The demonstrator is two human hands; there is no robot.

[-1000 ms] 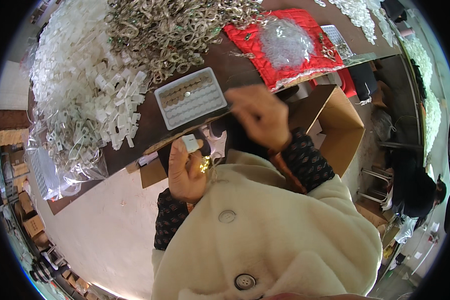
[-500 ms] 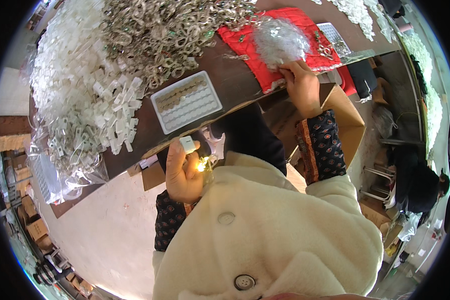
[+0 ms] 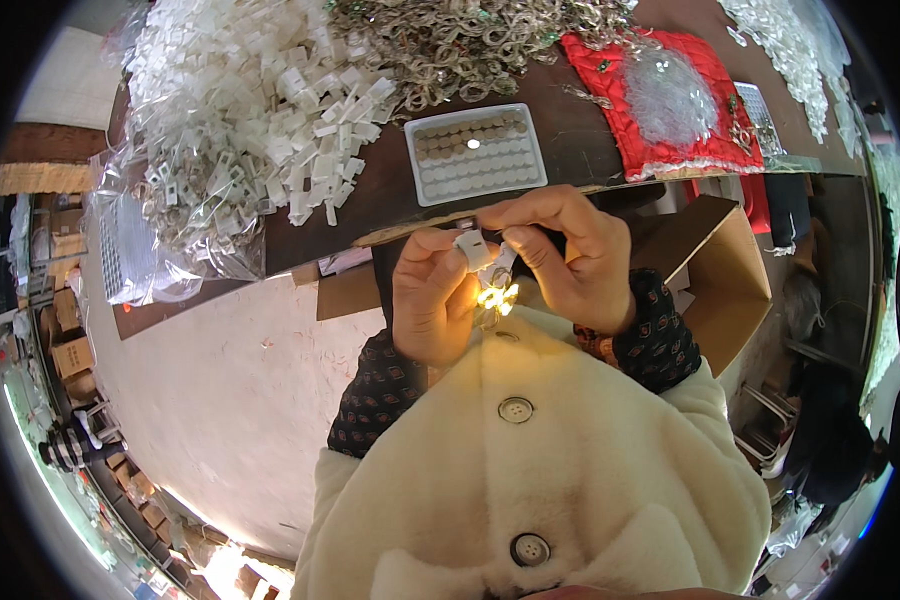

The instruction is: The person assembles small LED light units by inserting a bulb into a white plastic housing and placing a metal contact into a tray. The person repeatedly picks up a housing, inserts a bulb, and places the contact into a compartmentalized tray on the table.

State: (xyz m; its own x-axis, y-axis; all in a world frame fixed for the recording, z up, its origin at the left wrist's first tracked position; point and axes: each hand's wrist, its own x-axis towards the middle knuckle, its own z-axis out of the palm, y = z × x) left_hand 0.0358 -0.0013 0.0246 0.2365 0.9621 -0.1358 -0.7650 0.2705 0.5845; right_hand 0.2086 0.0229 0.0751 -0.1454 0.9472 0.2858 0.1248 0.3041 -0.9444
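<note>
My left hand (image 3: 432, 300) pinches a small white plastic battery box (image 3: 473, 250) between thumb and fingers, in front of the table edge. Below it hangs a bunch of lit, warm-yellow string lights (image 3: 498, 298), close to my coat. My right hand (image 3: 578, 262) is beside the box, its thumb and forefinger curled toward the top. Whatever lies between those fingertips is too small or thin to make out. Just beyond the hands, a white tray (image 3: 411, 165) holds rows of small round discs (image 3: 470, 160).
White plastic boxes (image 3: 315, 135) are heaped at the left of the table, partly in clear plastic. Coiled wire lights (image 3: 470, 45) lie behind the tray. A red quilted cloth (image 3: 610, 105) carries a tangle of clear strips (image 3: 670, 95). An open cardboard box (image 3: 735, 275) stands below, right.
My right hand has left the clear strips on the red cloth and come to the battery box. The view has shifted, and my left hand keeps its hold.
</note>
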